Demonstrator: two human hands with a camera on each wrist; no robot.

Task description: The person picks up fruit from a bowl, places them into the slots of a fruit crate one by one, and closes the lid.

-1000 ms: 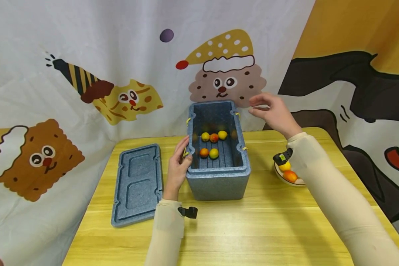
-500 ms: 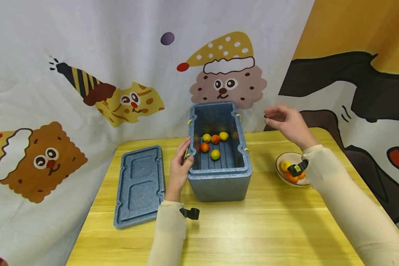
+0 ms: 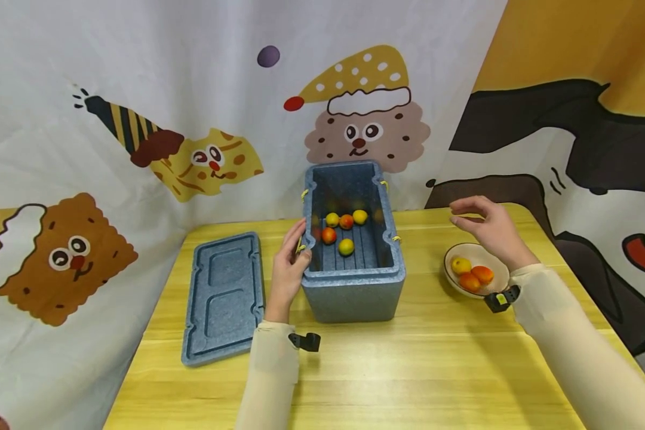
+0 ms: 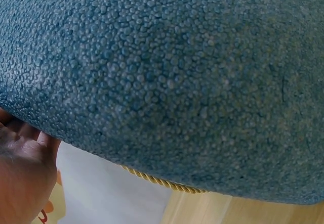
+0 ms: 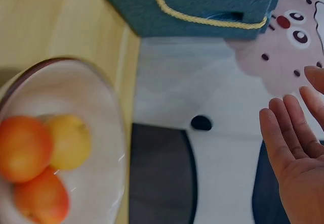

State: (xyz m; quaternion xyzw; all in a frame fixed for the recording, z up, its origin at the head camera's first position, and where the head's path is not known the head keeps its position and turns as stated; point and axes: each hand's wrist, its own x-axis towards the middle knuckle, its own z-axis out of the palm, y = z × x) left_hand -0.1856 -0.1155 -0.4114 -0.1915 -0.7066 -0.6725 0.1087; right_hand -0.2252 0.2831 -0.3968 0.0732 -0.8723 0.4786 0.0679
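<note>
Fruit [image 3: 460, 266], eight pieces seen: three, one yellow and two orange, in a bowl [image 3: 473, 253] at right; five, yellow and orange-red, inside a grey-blue box [image 3: 352, 301] at centre.

Table [image 3: 355, 370]: pale wood grain, carrying all items.

Lid [image 3: 228, 292]: one, lay flat left of the box, apart from it.

Left hand [image 3: 288, 270]: fingers extended, laid against the box's left outer wall near the rim, apparently to steady it.

Right hand [image 3: 491, 230]: raised near the bowl, clear of it; thumb and fingers moderately parted, nothing between them.

Backdrop [image 3: 226, 71]: cloth, printed with cartoon figures, behind the table.

Step, as judged: transfer of fruit from bowl to box, between two pieces, three left over.

Next move, as judged: called for the right hand to lower into the bowl and pinch one piece across its middle, since round fruit was liable to roll.
</note>
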